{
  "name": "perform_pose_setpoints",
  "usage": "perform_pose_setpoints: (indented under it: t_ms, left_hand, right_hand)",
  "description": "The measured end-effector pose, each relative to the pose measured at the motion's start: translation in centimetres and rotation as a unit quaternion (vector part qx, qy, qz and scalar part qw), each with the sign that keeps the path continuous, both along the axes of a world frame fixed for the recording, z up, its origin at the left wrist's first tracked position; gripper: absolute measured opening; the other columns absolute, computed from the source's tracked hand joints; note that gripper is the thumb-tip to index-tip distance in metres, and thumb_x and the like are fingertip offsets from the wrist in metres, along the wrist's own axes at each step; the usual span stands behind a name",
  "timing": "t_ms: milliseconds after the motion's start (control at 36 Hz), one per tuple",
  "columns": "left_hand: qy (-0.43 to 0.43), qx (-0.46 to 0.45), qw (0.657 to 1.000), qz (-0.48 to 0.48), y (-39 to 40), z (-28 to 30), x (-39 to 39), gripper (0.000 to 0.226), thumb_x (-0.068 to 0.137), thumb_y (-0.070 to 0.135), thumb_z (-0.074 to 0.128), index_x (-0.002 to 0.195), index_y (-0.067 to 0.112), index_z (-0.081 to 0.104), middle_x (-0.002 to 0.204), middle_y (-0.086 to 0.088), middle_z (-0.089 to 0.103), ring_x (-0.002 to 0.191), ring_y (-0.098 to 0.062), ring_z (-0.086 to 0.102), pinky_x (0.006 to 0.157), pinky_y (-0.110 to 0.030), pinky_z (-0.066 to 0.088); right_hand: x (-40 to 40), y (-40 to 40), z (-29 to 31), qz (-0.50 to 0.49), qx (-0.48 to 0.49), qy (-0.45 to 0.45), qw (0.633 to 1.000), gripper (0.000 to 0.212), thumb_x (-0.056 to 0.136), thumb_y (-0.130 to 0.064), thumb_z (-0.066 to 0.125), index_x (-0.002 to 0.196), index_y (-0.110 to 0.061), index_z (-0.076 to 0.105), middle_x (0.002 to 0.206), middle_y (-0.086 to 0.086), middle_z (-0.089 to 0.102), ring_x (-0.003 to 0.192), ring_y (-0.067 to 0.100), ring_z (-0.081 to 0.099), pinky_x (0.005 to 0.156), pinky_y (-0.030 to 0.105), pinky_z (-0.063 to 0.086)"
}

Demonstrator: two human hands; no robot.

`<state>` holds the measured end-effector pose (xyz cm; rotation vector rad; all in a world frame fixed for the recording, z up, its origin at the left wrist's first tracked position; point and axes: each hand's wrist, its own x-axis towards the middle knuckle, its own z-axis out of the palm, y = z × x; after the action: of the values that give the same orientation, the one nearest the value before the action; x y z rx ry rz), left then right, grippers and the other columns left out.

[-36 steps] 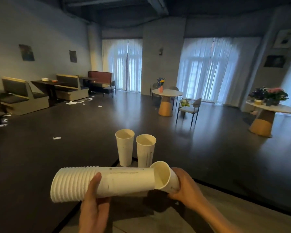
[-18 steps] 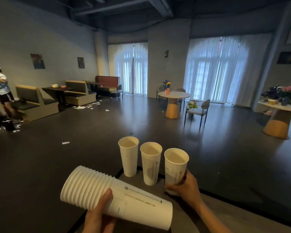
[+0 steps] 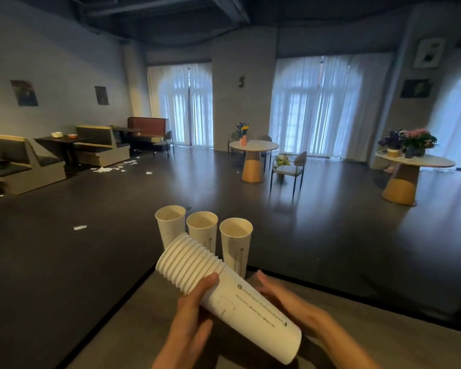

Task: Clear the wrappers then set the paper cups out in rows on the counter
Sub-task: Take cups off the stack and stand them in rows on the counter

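A dim room is lit by cool daylight diffused through curtained windows (image 3: 320,107), glare is thrown across the glossy floor (image 3: 290,209), and edges are bent and softened by wide-angle distortion

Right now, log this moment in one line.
cups: three upright on counter | stack: left hand grips | right hand: touches stack
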<state>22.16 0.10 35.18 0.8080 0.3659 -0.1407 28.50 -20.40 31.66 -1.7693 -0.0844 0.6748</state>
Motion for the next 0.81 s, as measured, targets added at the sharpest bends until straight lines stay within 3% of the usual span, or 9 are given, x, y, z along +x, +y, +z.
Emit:
perform_pose_setpoints:
  t_ms: [56, 139, 250, 389, 472, 583, 667, 806]
  left_hand:
    - [0.004, 0.014, 1.000, 0.004, -1.3, -0.3, 0.2, 0.064, 0.062, 0.010, 0.079, 0.121, 0.017, 0.053, 0.125, -0.025, 0.060, 0.116, -0.044, 0.059, 0.101, -0.068, 0.045]
    - [0.008, 0.044, 0.999, 0.011, -2.7, -0.8, 0.2, 0.082, 0.057, 0.025, 0.087, 0.131, 0.015, 0.053, 0.121, -0.024, 0.066, 0.111, -0.042, 0.064, 0.098, -0.066, 0.049]
    - [-0.003, 0.122, 0.992, 0.040, -3.8, -0.6, -0.2, 0.082, 0.053, 0.022, 0.086, 0.128, 0.011, 0.053, 0.115, -0.020, 0.068, 0.105, -0.037, 0.067, 0.095, -0.058, 0.053]
    - [-0.030, 0.108, 0.988, 0.106, -3.6, 0.0, -0.4, 0.089, 0.053, 0.017, 0.083, 0.135, 0.019, 0.048, 0.118, -0.012, 0.062, 0.109, -0.031, 0.060, 0.105, -0.061, 0.045]
    - [-0.066, 0.048, 0.985, 0.152, -2.4, 0.8, 0.2, 0.079, 0.062, 0.013, 0.077, 0.132, 0.028, 0.046, 0.122, -0.010, 0.060, 0.112, -0.032, 0.058, 0.102, -0.062, 0.046]
    - [-0.064, -0.021, 0.979, 0.195, -0.3, 2.0, 0.9, 0.074, 0.073, 0.016, 0.078, 0.139, 0.022, 0.044, 0.121, -0.009, 0.061, 0.109, -0.028, 0.060, 0.087, -0.048, 0.054]
    - [-0.078, -0.056, 0.976, 0.198, 0.8, 2.3, 1.3, 0.071, 0.068, 0.019, 0.079, 0.133, 0.023, 0.049, 0.124, -0.010, 0.062, 0.114, -0.031, 0.061, 0.095, -0.050, 0.053]
    - [-0.079, -0.016, 0.978, 0.190, 1.7, 1.3, 1.9, 0.063, 0.063, 0.019, 0.079, 0.119, 0.025, 0.050, 0.123, -0.009, 0.059, 0.115, -0.029, 0.057, 0.104, -0.055, 0.047]
  right_hand:
    - [-0.6, -0.9, 0.2, 0.079, 0.027, 0.061, 0.995, 0.064, 0.092, -0.069, 0.037, 0.131, -0.019, 0.047, 0.113, 0.003, 0.068, 0.102, 0.019, 0.066, 0.089, 0.032, 0.053]
    - [-1.6, -2.1, 0.4, 0.120, 0.024, 0.082, 0.989, 0.057, 0.088, -0.056, 0.054, 0.131, -0.019, 0.043, 0.109, 0.004, 0.071, 0.097, 0.019, 0.067, 0.086, 0.032, 0.055]
    - [-1.7, -2.7, 0.8, 0.097, -0.086, -0.040, 0.991, 0.039, 0.084, -0.045, 0.068, 0.119, -0.034, 0.053, 0.117, -0.005, 0.064, 0.110, 0.012, 0.062, 0.101, 0.037, 0.050]
    - [-0.8, -3.6, -1.0, 0.048, -0.213, -0.252, 0.943, 0.085, 0.055, -0.059, 0.086, 0.127, -0.051, 0.041, 0.124, -0.023, 0.050, 0.115, 0.002, 0.049, 0.102, 0.037, 0.048]
    - [0.1, -4.4, -2.1, -0.021, -0.249, -0.325, 0.912, 0.087, 0.048, -0.059, 0.086, 0.120, -0.055, 0.037, 0.119, -0.024, 0.043, 0.114, 0.003, 0.039, 0.101, 0.035, 0.043]
    - [1.3, -4.8, -3.4, -0.113, -0.164, -0.339, 0.920, 0.086, 0.053, -0.050, 0.089, 0.123, -0.051, 0.040, 0.122, -0.022, 0.051, 0.116, 0.008, 0.051, 0.094, 0.038, 0.053]
    - [2.4, -4.4, -3.9, -0.176, -0.091, -0.325, 0.925, 0.081, 0.059, -0.040, 0.091, 0.123, -0.046, 0.041, 0.119, -0.022, 0.053, 0.112, 0.007, 0.055, 0.089, 0.031, 0.052]
    - [5.3, -3.5, -4.5, -0.248, -0.052, -0.306, 0.918, 0.093, 0.057, -0.030, 0.093, 0.134, -0.032, 0.039, 0.135, -0.004, 0.054, 0.123, 0.020, 0.053, 0.098, 0.050, 0.051]
